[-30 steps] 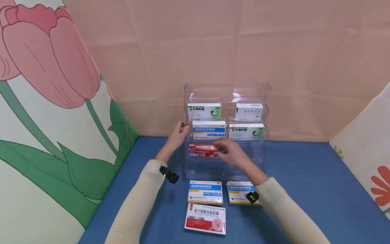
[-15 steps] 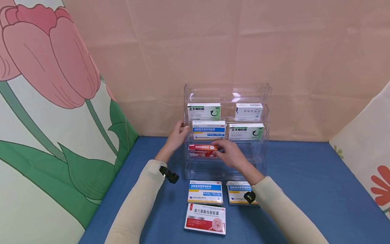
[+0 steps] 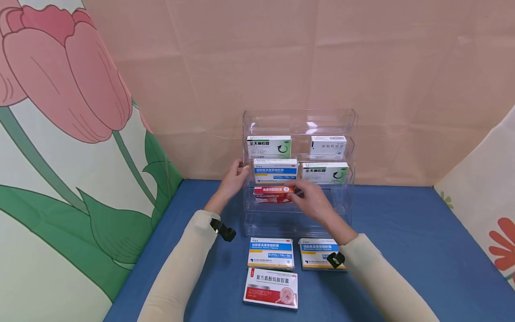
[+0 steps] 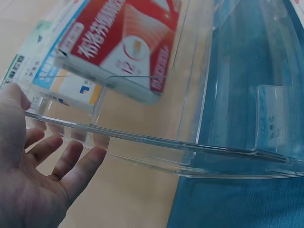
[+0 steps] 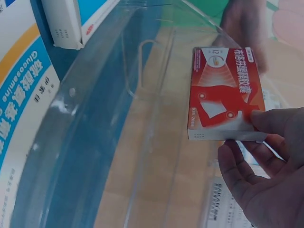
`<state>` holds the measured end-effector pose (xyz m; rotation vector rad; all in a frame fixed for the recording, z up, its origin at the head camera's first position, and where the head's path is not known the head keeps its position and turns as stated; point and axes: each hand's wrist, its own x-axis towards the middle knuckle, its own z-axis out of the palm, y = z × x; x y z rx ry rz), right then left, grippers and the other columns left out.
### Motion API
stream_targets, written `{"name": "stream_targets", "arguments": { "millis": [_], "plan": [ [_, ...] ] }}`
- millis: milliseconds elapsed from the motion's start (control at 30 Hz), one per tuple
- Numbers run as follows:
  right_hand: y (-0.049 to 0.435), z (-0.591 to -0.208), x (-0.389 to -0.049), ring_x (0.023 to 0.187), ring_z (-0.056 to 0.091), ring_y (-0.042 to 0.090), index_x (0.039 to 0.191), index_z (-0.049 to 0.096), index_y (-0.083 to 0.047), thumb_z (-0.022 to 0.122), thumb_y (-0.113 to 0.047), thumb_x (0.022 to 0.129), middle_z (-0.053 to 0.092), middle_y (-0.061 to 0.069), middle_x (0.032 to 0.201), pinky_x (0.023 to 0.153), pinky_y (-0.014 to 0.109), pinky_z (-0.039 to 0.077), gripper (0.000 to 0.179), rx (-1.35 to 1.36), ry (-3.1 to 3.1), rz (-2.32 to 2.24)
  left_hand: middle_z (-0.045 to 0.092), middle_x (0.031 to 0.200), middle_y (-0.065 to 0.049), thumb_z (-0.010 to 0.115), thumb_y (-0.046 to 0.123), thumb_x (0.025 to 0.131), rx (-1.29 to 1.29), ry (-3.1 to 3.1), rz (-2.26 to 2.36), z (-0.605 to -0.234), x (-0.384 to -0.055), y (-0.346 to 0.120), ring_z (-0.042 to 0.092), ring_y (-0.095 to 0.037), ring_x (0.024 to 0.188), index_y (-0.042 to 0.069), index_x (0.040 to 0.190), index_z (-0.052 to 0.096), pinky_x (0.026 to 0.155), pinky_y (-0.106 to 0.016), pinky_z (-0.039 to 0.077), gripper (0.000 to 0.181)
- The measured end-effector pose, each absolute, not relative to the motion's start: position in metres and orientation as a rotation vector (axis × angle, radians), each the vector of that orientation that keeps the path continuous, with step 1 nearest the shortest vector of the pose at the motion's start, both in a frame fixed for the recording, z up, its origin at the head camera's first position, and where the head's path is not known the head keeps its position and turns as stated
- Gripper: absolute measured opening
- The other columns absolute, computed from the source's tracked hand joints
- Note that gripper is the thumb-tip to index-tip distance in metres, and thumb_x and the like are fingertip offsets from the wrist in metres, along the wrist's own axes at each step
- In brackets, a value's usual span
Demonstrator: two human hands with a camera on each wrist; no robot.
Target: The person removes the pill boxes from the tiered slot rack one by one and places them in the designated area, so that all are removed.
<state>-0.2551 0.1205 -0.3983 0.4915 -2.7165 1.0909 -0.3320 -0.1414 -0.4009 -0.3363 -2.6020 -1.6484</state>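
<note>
My right hand (image 3: 313, 200) pinches the right end of a red medicine box (image 3: 271, 195) marked 12, held at the third tier of a clear stepped display rack (image 3: 299, 230). In the right wrist view the thumb lies on the printed face of the red box (image 5: 223, 90), with fingers behind it. In the left wrist view the red box (image 4: 130, 42) is tilted. My left hand (image 3: 233, 181) holds the rack's left side; in the left wrist view, the thumb of this hand (image 4: 33, 185) reaches over the clear edge while the fingers lie along the outer side.
Upper tiers hold green-white boxes (image 3: 268, 146) (image 3: 325, 173), a white box (image 3: 327, 147) and a blue-white box (image 3: 275, 171). On the blue tablecloth (image 3: 402, 241) before the rack lie two blue-white boxes (image 3: 271, 253) (image 3: 318, 254) and a red-white box (image 3: 271, 288). A pink backdrop hangs behind.
Over the last half second my right hand has shifted the red medicine box slightly up and to the right in its tier. The left hand stays at the rack's side.
</note>
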Motion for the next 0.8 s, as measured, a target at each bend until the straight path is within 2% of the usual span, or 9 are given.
{"name": "stream_targets", "arguments": {
  "millis": [367, 633, 800],
  "plan": [
    [0.135, -0.382, -0.245, 0.110, 0.063, 0.030, 0.128, 0.068, -0.009, 0.073, -0.012, 0.094, 0.064, 0.013, 0.128, 0.089, 0.047, 0.057, 0.034, 0.499, -2.645, 1.138, 0.050, 0.134, -0.016, 0.048, 0.036, 0.105, -0.335, -2.593, -1.658, -0.401, -0.335, -0.140, 0.055, -0.032, 0.108, 0.010, 0.145, 0.041, 0.081, -0.042, 0.051, 0.049],
    [0.146, -0.377, -0.237, 0.111, 0.062, 0.031, 0.128, 0.066, -0.009, 0.072, -0.011, 0.094, 0.063, 0.013, 0.129, 0.089, 0.048, 0.057, 0.034, 0.520, -2.627, 1.191, 0.051, 0.133, -0.016, 0.047, 0.035, 0.106, -0.336, -2.600, -1.639, -0.402, -0.335, -0.140, 0.055, -0.031, 0.106, 0.009, 0.144, 0.042, 0.080, -0.039, 0.050, 0.047],
    [0.152, -0.377, -0.231, 0.108, 0.063, 0.030, 0.127, 0.066, -0.008, 0.072, -0.012, 0.094, 0.064, 0.012, 0.123, 0.088, 0.049, 0.057, 0.033, 0.534, -2.622, 1.211, 0.051, 0.133, -0.014, 0.047, 0.036, 0.106, -0.329, -2.598, -1.639, -0.403, -0.334, -0.140, 0.055, -0.031, 0.105, 0.011, 0.144, 0.042, 0.078, -0.039, 0.050, 0.046]
  ]
}}
